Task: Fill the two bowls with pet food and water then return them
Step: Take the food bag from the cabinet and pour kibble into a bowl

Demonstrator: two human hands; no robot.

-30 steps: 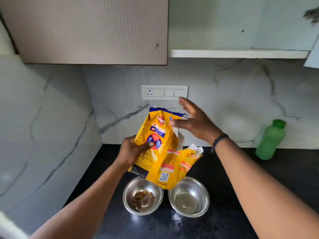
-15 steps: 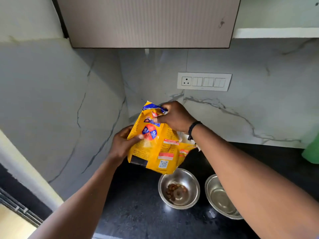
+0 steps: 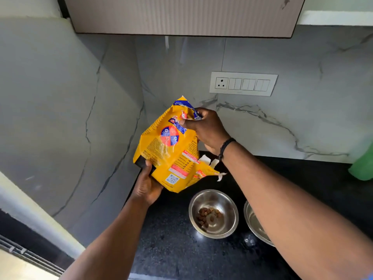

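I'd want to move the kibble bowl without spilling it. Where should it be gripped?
Pinch the rim of the kibble bowl at its near-left edge, coming from above. That side faces bare black counter; the second bowl crowds its right, and the food bag hangs over its far side.

The yellow pet food bag in my grip carries a QR code and blocks of print, all too small and blurred to read.

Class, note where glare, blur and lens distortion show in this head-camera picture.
Head view: glare spots on the black countertop beside the kibble bowl and on the yellow pet food bag; wide-angle bending along the cabinet edge; the green bottle is soft at the frame edge.
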